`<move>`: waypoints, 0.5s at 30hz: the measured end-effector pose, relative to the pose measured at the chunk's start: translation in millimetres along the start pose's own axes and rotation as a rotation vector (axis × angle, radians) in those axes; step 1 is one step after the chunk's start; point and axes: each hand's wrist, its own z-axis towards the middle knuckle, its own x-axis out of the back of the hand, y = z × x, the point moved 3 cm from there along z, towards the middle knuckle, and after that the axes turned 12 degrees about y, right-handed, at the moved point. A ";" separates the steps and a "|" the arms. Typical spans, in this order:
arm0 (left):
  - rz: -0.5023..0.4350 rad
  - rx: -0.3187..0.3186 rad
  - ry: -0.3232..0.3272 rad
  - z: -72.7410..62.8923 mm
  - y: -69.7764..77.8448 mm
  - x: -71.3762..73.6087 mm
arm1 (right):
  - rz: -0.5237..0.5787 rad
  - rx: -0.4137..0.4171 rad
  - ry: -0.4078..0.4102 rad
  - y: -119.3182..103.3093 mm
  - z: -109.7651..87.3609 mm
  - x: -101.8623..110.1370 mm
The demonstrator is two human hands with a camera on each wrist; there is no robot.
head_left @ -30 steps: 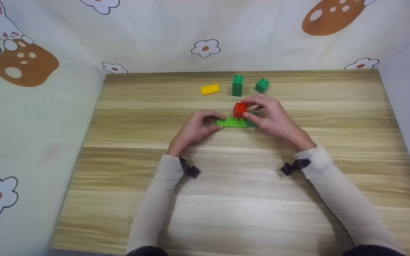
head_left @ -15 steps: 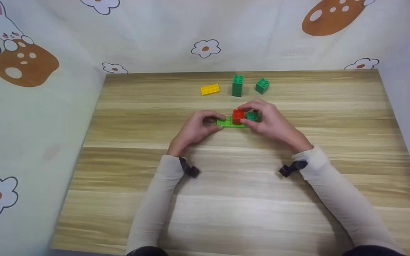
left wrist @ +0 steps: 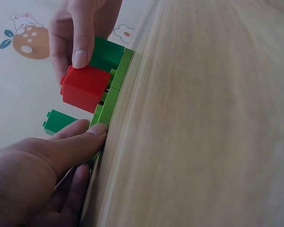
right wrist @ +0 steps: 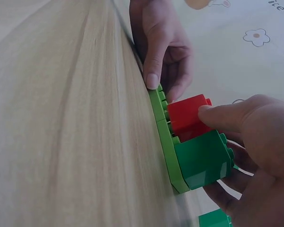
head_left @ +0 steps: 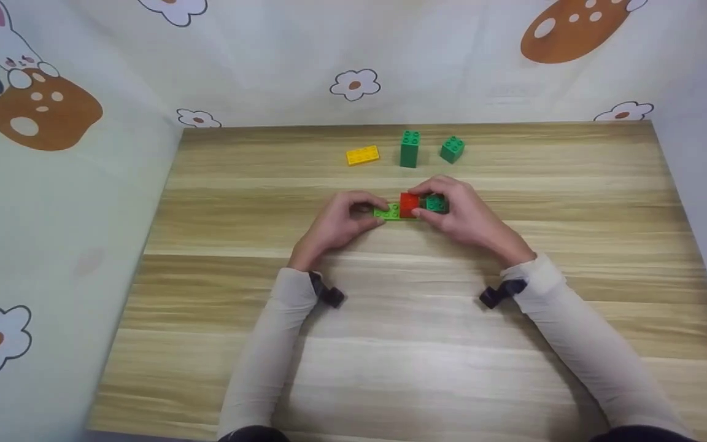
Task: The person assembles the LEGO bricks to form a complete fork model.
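Observation:
My right hand [head_left: 469,215] pinches a red toy building brick [head_left: 409,205] between thumb and fingers. In the left wrist view the red brick [left wrist: 85,87] leans a little, close over the studs of light green plates [left wrist: 107,108]. These plates lie end to end on the table, with a seam between them. A dark green brick [right wrist: 203,160] stands on their right end, beside the red one. With thumb and fingers my left hand [head_left: 340,222] grips the left end of the light green plates [head_left: 393,210].
Behind the hands lie a yellow plate [head_left: 363,155], a tall green brick [head_left: 409,149] and a small green brick [head_left: 452,149]. A patterned backdrop [head_left: 427,80] rises at the table's far edge. Wrist straps with small dark cameras sit on both sleeves.
My right hand has brought the red brick down and slightly left, from above the light green plates to their studs, uncovering the dark green brick. The left hand has stayed in place.

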 end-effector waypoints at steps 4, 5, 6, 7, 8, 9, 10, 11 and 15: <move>-0.002 -0.006 -0.004 -0.8 0.8 0.5 | 0.008 0.004 0.006 0.5 -0.2 -0.9; -0.003 -0.005 -0.003 -1.0 0.9 0.7 | 0.009 0.007 0.007 0.7 -0.2 -1.2; -0.002 -0.004 -0.004 -1.0 0.7 0.7 | 0.009 0.008 0.007 1.0 -0.3 -1.5; -0.003 -0.003 -0.004 -1.1 0.4 0.7 | 0.011 0.009 0.007 1.2 -0.5 -1.8; -0.003 -0.001 -0.004 -1.2 0.1 0.6 | 0.012 0.009 0.007 1.4 -0.7 -2.0; -0.001 0.000 -0.005 -1.2 -0.2 0.7 | 0.014 0.008 0.007 1.6 -0.9 -2.2; 0.001 0.000 -0.005 -1.2 -0.6 0.6 | 0.015 0.007 0.007 1.6 -1.2 -2.3; 0.001 0.001 -0.005 -1.2 -0.8 0.6 | 0.016 0.006 0.009 1.6 -1.3 -2.3; -0.001 -0.001 -0.005 -1.0 -0.9 0.4 | 0.021 0.007 0.018 1.3 -1.9 -2.5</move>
